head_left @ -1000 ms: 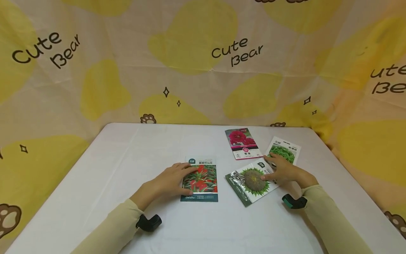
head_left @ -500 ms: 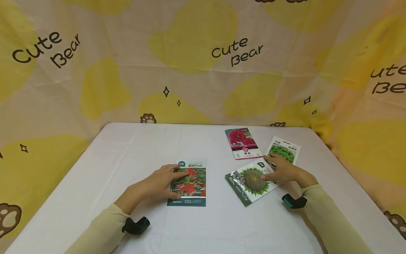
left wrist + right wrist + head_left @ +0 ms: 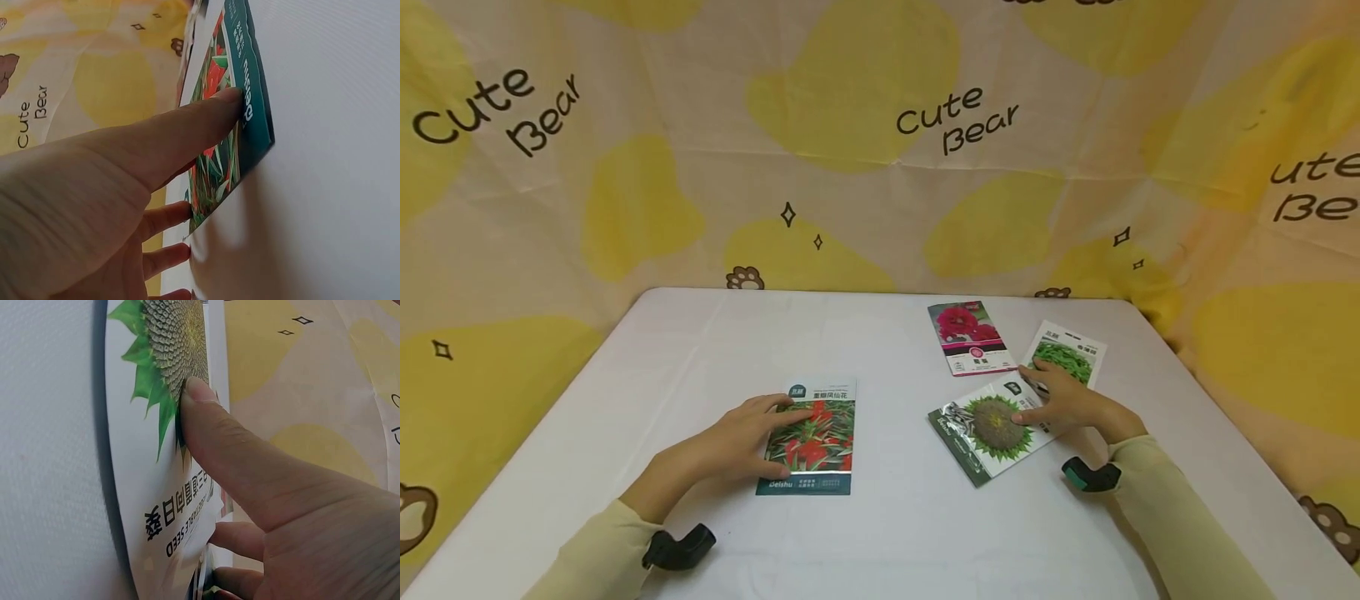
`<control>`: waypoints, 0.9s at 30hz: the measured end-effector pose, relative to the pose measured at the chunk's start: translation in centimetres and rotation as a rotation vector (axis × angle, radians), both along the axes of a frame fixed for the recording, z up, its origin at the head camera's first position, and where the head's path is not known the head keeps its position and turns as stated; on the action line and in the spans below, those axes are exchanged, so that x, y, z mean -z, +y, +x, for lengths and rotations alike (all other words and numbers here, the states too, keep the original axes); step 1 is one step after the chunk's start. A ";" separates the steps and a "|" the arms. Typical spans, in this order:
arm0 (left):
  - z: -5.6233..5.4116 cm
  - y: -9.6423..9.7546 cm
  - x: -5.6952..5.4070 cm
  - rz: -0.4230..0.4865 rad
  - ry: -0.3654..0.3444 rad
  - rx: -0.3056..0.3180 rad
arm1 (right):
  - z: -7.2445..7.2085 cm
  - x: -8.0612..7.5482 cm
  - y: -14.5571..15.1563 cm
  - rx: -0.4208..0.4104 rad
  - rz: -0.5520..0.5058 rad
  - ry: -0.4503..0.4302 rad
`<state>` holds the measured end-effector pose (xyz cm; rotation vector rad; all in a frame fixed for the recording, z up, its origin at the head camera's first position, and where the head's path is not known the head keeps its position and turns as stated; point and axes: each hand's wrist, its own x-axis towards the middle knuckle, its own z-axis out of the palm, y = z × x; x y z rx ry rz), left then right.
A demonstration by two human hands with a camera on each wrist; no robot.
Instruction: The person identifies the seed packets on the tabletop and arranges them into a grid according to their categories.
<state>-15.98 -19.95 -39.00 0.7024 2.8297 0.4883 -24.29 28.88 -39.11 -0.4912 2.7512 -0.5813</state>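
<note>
My left hand (image 3: 733, 437) rests on a seed packet with red flowers (image 3: 820, 450), left of the table's middle. Its thumb presses the dark green lower band, and the index fingertip touches the picture; in the left wrist view the other fingers reach to the packet's side edge. My right hand (image 3: 1066, 398) lies over the upper right end of a sunflower seed packet (image 3: 962, 442), thumb (image 3: 219, 428) on the printed sunflower head. Its other fingers stretch past that packet's edge toward a packet with green leaves (image 3: 1075, 362), partly covering it.
A seed packet with magenta flowers (image 3: 973, 337) lies farther back, just beyond the sunflower packet. White cloth covers the table (image 3: 887, 542). A yellow patterned curtain (image 3: 850, 125) hangs behind its far edge. Each wrist wears a black camera mount (image 3: 681, 548).
My left hand has slid the red-flower packet leftward and slightly toward me, away from the other packets. My right hand and the packets near it have stayed in place.
</note>
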 end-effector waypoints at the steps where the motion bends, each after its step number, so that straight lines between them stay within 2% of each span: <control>1: 0.2 -0.3 0.0 0.004 0.003 0.002 | 0.0 0.0 0.0 -0.002 0.000 0.002; 10: 1.6 -3.0 0.2 0.023 0.026 -0.009 | 0.1 -0.1 0.0 -0.016 -0.004 0.029; 17: 2.8 -4.7 0.5 0.035 0.047 -0.030 | 0.2 0.1 0.1 -0.005 0.000 0.012; 27: 3.7 -6.3 0.9 0.091 0.029 -0.058 | 0.2 -0.1 0.1 0.000 -0.006 0.007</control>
